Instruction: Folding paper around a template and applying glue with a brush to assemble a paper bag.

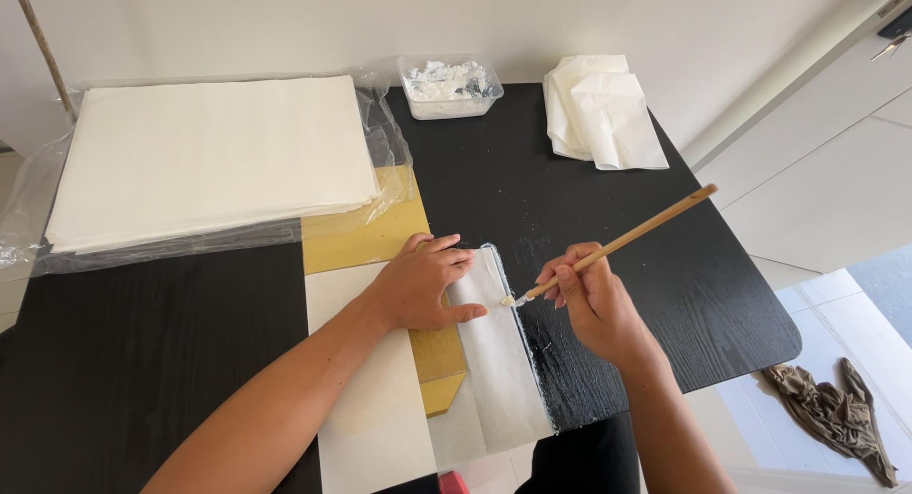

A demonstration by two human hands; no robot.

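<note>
My left hand lies flat, fingers spread, on a thin white paper sheet and the yellow cardboard under it, holding them down on the black table. My right hand grips a long wooden brush like a pen. Its white-tipped bristles touch the right edge of the paper sheet, just right of my left fingertips. A wet, shiny smear runs along that edge on the table.
A thick stack of white paper on clear plastic wrap lies at the back left. A clear plastic tub of white paste and folded white paper sit at the back. A brown rag lies on the tiled floor at right.
</note>
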